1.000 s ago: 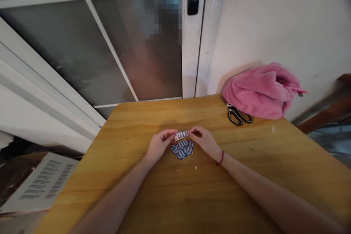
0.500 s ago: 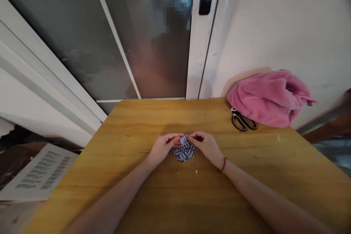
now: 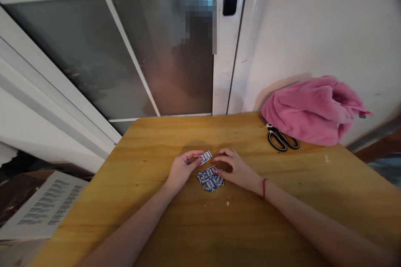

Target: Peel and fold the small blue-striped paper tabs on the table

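Pinched between the thumb and fingers of my left hand is a small blue-and-white printed card, held a little above the table. Just below it lies a loose pile of similar blue-and-white cards, overlapping at different angles. My right hand is at the right edge of this pile, its thumb tip over or touching the top cards, which I cannot tell. Its thumb and index finger are apart, with nothing seen between them.
The wooden table carries tiny white scraps near the pile. Black-handled scissors lie partly under a pink plush cloth at the back right. A frosted glass door stands behind. A printed cardboard box is at left.
My right hand has let go of the held card, opened its fingers and come down to the pile. The card stays in my left hand, now tilted. The view has shifted slightly.
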Demonstrator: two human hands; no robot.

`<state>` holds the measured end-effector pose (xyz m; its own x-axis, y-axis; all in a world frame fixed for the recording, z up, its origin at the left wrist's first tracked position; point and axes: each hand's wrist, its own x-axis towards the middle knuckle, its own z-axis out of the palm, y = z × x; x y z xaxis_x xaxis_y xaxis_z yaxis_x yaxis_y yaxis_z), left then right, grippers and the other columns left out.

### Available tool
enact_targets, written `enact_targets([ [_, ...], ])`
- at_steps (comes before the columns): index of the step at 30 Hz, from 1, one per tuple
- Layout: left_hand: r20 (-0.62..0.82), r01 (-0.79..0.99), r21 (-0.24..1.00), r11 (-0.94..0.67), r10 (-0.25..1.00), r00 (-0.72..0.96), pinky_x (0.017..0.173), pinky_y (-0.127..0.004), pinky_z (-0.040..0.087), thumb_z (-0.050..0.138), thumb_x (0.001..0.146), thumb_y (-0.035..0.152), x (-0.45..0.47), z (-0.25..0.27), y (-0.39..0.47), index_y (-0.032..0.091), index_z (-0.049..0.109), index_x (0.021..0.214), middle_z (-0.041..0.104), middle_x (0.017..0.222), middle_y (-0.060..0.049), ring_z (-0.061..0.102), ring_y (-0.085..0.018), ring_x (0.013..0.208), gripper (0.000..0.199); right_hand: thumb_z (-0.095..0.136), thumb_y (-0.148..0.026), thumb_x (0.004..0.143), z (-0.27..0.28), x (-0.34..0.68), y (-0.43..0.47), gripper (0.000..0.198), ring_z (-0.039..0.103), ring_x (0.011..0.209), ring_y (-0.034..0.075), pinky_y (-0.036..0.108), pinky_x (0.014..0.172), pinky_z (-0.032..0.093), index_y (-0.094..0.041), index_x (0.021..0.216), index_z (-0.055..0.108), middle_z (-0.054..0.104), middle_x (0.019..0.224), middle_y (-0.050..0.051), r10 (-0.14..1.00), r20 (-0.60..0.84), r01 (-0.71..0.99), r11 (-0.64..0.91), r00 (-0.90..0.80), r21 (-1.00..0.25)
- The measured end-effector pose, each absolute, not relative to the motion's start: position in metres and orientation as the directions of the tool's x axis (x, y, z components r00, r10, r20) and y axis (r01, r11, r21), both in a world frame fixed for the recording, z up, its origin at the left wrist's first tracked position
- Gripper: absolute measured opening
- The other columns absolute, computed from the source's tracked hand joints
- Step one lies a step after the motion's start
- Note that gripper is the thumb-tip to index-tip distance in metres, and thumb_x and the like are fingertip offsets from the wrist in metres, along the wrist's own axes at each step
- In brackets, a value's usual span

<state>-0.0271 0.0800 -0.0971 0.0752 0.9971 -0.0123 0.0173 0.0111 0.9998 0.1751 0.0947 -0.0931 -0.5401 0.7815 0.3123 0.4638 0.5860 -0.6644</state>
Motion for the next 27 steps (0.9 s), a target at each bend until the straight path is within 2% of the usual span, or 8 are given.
enact_targets([
  [4, -0.023, 0.07, 0.997, 0.014, 0.991, 0.132, 0.081, -0.03, 0.05, 0.064, 0.07, 0.024, -0.027, -0.098, 0.08, 0.014, 0.066, 0.092, 0.07, 0.094, -0.007, 0.065, -0.018, 0.086, 0.024, 0.065, -0.036, 0.074, -0.094, 0.178, 0.099, 0.022, 0.047, 0.101, 0.02, 0.036, 0.09, 0.038, -0.028, 0.094, 0.068, 0.053, 0.103, 0.005, 0.728, 0.294, 0.463, 0.641, -0.619, -0.612],
  [9, -0.064, 0.072, 0.996, 0.054, 0.988, 0.138, 0.079, -0.03, 0.052, 0.065, 0.069, 0.024, -0.027, -0.095, 0.08, 0.014, 0.067, 0.092, 0.07, 0.094, -0.007, 0.065, -0.018, 0.084, 0.026, 0.068, -0.035, 0.071, -0.09, 0.176, 0.102, 0.015, 0.05, 0.093, 0.02, 0.036, 0.086, 0.038, -0.024, 0.082, 0.067, 0.059, 0.092, 0.004, 0.76, 0.265, 0.443, 0.584, -0.594, -0.68],
  [12, -0.094, 0.011, 0.996, 0.094, 0.988, 0.124, 0.078, -0.03, 0.052, 0.066, 0.068, 0.026, -0.028, -0.094, 0.08, 0.014, 0.066, 0.094, 0.07, 0.097, -0.007, 0.065, -0.018, 0.085, 0.028, 0.067, -0.033, 0.073, -0.088, 0.176, 0.102, 0.012, 0.054, 0.084, 0.018, 0.033, 0.08, 0.042, -0.021, 0.075, 0.065, 0.062, 0.08, 0.002, 0.806, 0.205, 0.382, 0.466, -0.555, -0.798],
  [15, -0.124, -0.01, 0.992, 0.127, 0.983, 0.132, 0.079, -0.031, 0.052, 0.068, 0.066, 0.026, -0.028, -0.096, 0.08, 0.014, 0.067, 0.093, 0.07, 0.095, -0.007, 0.065, -0.018, 0.083, 0.029, 0.066, -0.034, 0.072, -0.091, 0.175, 0.103, 0.016, 0.057, 0.074, 0.015, 0.028, 0.069, 0.046, -0.02, 0.077, 0.064, 0.062, 0.077, 0.001, 0.862, 0.095, 0.263, 0.254, -0.498, -0.931],
  [18, -0.162, -0.018, 0.986, 0.168, 0.972, 0.169, 0.079, -0.032, 0.052, 0.069, 0.066, 0.025, -0.026, -0.098, 0.08, 0.014, 0.068, 0.094, 0.071, 0.092, -0.007, 0.066, -0.018, 0.08, 0.031, 0.066, -0.035, 0.07, -0.097, 0.173, 0.104, 0.019, 0.056, 0.067, 0.013, 0.025, 0.063, 0.046, -0.018, 0.078, 0.061, 0.061, 0.073, 0.0, 0.884, 0.039, 0.159, 0.127, -0.467, -0.979],
  [27, -0.141, 0.096, 0.988, 0.118, 0.95, 0.28, 0.08, -0.03, 0.05, 0.062, 0.074, 0.027, -0.025, -0.092, 0.077, 0.019, 0.068, 0.098, 0.071, 0.096, -0.005, 0.065, -0.017, 0.083, 0.026, 0.067, -0.032, 0.069, -0.099, 0.169, 0.103, 0.023, 0.051, 0.062, 0.011, 0.023, 0.057, 0.042, -0.02, 0.08, 0.051, 0.054, 0.067, -0.003, 0.915, 0.051, 0.233, 0.156, -0.4, -0.96],
])
